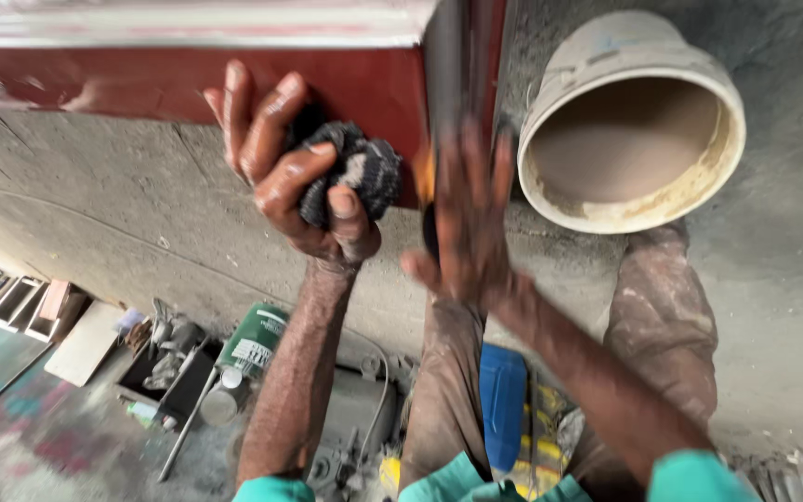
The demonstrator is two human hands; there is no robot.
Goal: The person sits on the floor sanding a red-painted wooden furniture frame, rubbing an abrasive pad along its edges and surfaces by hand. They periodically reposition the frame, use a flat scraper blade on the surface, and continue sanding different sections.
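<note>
My left hand [295, 172] grips a dark crumpled cloth wad [357, 172] and presses it against the lower edge of a dark red painted panel [169, 79] that runs across the top left. My right hand [471, 218] is blurred, its fingers spread flat and pointing up against the panel's end edge [462, 56]. A small orange and black thing [427, 191] shows behind its fingers; whether the hand grips it is unclear. Both forearms are stained reddish brown.
A white plastic bucket [550, 121] with dried tan residue stands on the grey concrete floor [783, 279] at upper right. Below lie a green can [255, 339], a blue container [502, 395], a tray of tools [164, 367] and wooden frames [25, 307]. My stained trousers [666, 316] are at the right.
</note>
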